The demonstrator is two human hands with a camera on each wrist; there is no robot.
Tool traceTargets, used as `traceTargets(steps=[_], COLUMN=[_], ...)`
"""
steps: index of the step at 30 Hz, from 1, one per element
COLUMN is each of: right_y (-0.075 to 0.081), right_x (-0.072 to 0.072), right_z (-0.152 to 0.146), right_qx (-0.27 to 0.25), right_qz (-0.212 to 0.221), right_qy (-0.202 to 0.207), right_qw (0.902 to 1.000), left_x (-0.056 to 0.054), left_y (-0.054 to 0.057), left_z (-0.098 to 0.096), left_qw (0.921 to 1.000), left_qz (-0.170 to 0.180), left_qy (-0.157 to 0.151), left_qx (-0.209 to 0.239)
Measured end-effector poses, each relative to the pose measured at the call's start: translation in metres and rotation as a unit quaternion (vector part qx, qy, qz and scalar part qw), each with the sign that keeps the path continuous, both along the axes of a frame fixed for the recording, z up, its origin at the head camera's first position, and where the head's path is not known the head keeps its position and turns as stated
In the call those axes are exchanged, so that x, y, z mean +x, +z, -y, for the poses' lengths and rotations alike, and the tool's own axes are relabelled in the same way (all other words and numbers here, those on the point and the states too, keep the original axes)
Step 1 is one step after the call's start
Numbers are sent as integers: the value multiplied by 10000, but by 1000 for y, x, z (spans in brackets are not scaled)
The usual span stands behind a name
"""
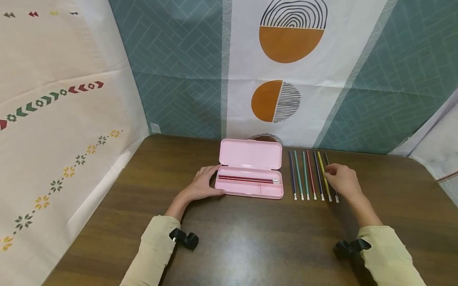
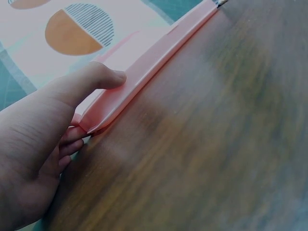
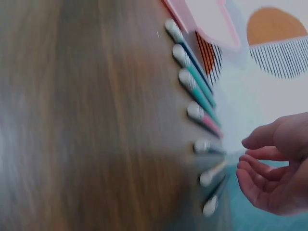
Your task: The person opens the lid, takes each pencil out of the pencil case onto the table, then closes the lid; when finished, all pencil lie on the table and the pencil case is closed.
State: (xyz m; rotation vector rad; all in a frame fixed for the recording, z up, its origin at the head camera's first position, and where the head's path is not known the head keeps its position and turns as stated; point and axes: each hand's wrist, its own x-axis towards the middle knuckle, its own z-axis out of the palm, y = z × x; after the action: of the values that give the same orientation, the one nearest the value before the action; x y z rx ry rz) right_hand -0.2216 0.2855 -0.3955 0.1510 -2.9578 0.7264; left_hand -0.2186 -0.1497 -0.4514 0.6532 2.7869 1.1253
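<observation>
A pink pencil case point(image 1: 250, 153) lies on the table with its lid tipped back. Red and dark pencils point(image 1: 247, 179) lie in its long compartment, erasers to the right. My left hand point(image 1: 204, 184) grips the case's left end; in the left wrist view the thumb point(image 2: 108, 78) presses the front wall, the other fingers partly hidden round the end. Right of the case, several pencils stand in a row, erasers toward me. Over the right end of that row, my right hand point(image 1: 341, 178) pinches the yellow pencil point(image 1: 326, 186) along its shaft. A black pencil point(image 1: 336, 195) runs partly beneath that hand.
The row also has navy point(image 1: 292, 176), teal point(image 1: 297, 174) and red point(image 1: 311, 174) pencils, closely spaced. Behind the wooden table point(image 1: 250, 238) hangs a patterned cloth point(image 1: 179, 71), near the lid and the pencil tips. Another cloth point(image 1: 53, 131) borders the left side.
</observation>
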Motion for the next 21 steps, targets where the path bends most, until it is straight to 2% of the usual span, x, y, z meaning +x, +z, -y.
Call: traceTargets(steps=[7,13,16,21], right_y=[6,6,2,-5], right_x=[-6,-16,-19,-21], right_z=[41,79,98,123], right_qx=[-215,-333,-486,-650], right_qz=[-259,-607,-511,-111], right_qy=[717,1369,1680,1961], right_qw=[9969,9882,9833,9784], left_x=[-1,-1,0,1], left_y=[-1,-1,0,0], left_z=[-1,-1,-1,-1], left_qw=[9999,9999,9999,9999], left_qz=[-91,-152,-137,-155], left_qy=[-32,-57,-47,-44], left_qx=[-34,-9,9,-12])
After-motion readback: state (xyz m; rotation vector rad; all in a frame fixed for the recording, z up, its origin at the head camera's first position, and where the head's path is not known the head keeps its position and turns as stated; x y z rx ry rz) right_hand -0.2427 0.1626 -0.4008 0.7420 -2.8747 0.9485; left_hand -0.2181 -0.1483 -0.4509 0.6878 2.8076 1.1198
